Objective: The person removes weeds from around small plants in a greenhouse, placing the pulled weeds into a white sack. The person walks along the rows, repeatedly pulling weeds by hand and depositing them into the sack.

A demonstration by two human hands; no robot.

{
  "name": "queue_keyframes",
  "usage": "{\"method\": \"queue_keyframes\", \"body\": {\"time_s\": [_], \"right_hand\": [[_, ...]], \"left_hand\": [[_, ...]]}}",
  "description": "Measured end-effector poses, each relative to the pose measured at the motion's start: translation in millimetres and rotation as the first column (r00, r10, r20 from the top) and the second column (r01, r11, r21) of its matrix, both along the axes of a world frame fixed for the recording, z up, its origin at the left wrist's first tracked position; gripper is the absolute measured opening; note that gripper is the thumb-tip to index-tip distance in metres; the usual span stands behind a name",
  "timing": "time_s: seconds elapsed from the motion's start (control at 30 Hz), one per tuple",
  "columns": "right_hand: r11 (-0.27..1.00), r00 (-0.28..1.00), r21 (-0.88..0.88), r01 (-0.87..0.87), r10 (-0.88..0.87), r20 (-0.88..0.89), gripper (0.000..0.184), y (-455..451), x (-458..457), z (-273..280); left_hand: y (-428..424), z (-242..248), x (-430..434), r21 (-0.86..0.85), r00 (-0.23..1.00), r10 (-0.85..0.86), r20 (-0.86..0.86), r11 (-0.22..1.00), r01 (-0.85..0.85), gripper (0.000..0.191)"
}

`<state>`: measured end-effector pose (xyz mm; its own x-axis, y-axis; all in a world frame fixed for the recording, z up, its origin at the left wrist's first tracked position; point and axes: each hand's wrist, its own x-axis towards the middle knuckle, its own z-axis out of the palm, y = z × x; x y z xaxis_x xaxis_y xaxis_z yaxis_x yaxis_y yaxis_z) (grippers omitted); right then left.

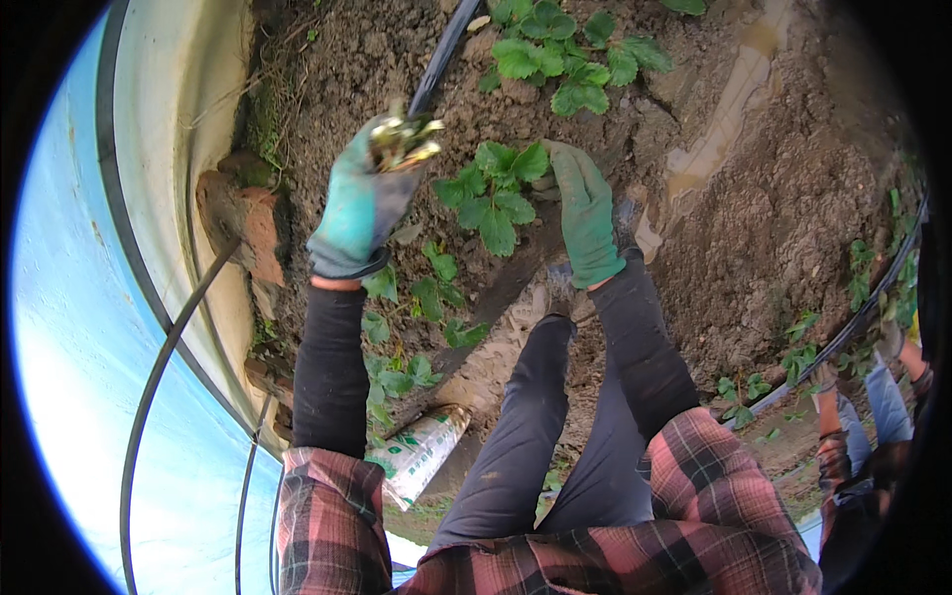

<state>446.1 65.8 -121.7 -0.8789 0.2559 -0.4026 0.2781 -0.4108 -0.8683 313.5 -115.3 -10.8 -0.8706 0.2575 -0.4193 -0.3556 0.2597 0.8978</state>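
Observation:
My left hand (364,197), in a green and grey work glove, grips a small bunch of pale stems and dry plant bits (405,141), blurred by motion. A strawberry plant (494,193) with bright green toothed leaves grows from the soil between my hands. At its right side is my right hand (584,212), in a green glove, its fingertips at the leaf edge. Those fingertips are partly hidden, so whether they pinch a stalk is unclear. More strawberry leaves (439,290) lie below my left hand.
A black drip hose (446,52) runs along the soil bed. Muddy water (718,111) stands in the furrow. Plastic film (82,320) and bent hoops (152,387) border the left, near a broken brick (260,234). A printed bag (428,454) lies behind. Another person's hands (822,379) work at right.

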Motion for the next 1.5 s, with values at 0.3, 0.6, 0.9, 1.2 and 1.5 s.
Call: {"method": "queue_keyframes", "body": {"time_s": [0.3,0.6,0.9,1.2,1.5], "right_hand": [[0.991,0.993,-0.108,0.078,-0.067,0.102,0.039,3.8,-0.8,3.3],[0.986,0.991,-0.127,0.106,-0.095,0.095,0.038,6.2,0.3,-0.6],[0.981,0.991,-0.162,0.103,-0.087,0.102,0.037,4.2,2.3,-5.9],[0.981,0.984,-0.16,0.109,-0.084,0.157,0.036,10.6,10.1,-1.0],[0.983,0.971,-0.14,0.119,-0.086,0.223,0.032,3.3,37.7,-2.1]], "left_hand": [[95.2,-40.8,-79.0,-0.198,0.971,-0.238,0.001,0.952,0.234,0.033],[87.0,-88.3,-108.3,-0.836,0.567,-0.81,-0.15,0.41,0.363,0.046],[72.8,-51.3,-80.4,-0.923,0.518,-0.852,0.068,0.143,0.356,0.034],[32.6,-51.2,-64.9,-0.212,0.984,-0.113,-0.136,0.974,0.082,0.024],[96.5,-92.9,-112.9,-0.935,0.431,-0.9,-0.069,0.208,0.286,0.069]]}}
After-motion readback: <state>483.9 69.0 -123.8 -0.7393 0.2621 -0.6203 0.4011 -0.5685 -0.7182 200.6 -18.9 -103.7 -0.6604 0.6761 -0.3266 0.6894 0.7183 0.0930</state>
